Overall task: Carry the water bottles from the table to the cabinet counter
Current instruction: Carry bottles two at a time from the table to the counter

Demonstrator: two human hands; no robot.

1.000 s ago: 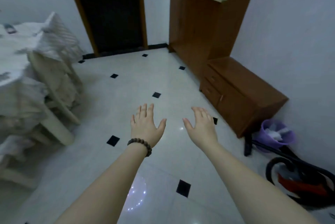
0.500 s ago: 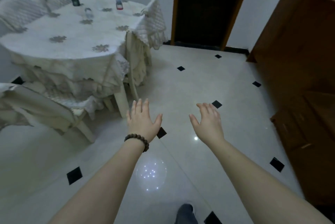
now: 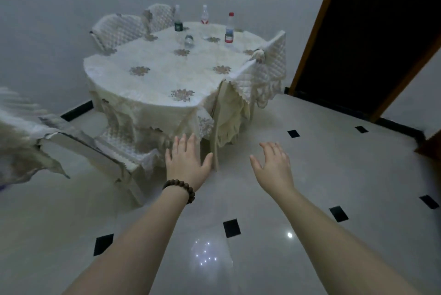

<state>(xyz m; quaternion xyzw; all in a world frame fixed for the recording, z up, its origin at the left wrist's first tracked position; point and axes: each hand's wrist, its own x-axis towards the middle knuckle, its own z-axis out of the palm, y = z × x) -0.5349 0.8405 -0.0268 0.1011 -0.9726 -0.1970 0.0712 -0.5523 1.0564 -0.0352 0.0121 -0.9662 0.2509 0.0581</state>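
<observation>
A round desk [image 3: 152,79] stands against the far wall under a cream, glossy cloth [image 3: 167,108] with embroidered flower patches and a lace-edged hem hanging in folds. At its far side stand three upright clear plastic bottles: one with a dark green label [image 3: 178,21], one with a red label [image 3: 204,15], and a red-capped one with a blue and red label [image 3: 229,28]. A fourth clear bottle [image 3: 189,41] lies near the green one. Chairs in quilted, diamond-stitched covers ring the desk; one [image 3: 260,72] sits at its right edge, another [image 3: 105,154] stands between the person and the desk. The left hand [image 3: 186,163], with a brown bead bracelet [image 3: 180,188] at the wrist, and the right hand [image 3: 274,165] hover over the shiny tiled floor [image 3: 310,175], fingers spread, holding nothing, well apart from the bottles.
</observation>
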